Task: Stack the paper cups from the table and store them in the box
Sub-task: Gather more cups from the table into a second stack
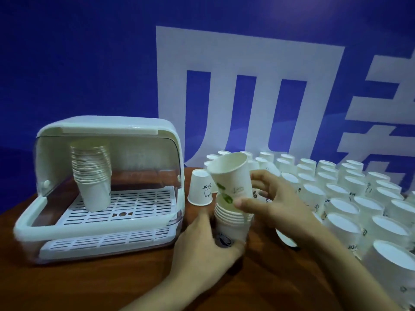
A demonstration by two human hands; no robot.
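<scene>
Behind the left hand [202, 250] gripping the stack [231, 223], its base hides; right hand [269, 198] pinches a cup [231, 176]

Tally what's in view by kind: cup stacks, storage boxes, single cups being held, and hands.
Cup stacks: 2 (boxed stack, held stack)
Storage box: 1
Tilted single cup: 1
Hands: 2 (left hand, right hand)
Total: 6
Loose upside-down cups run off frame, uncounted.

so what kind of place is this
Probably a staged demo or recording setup, not a home: a blue banner with big white characters, rows of upturned cups on a wooden table.
</scene>
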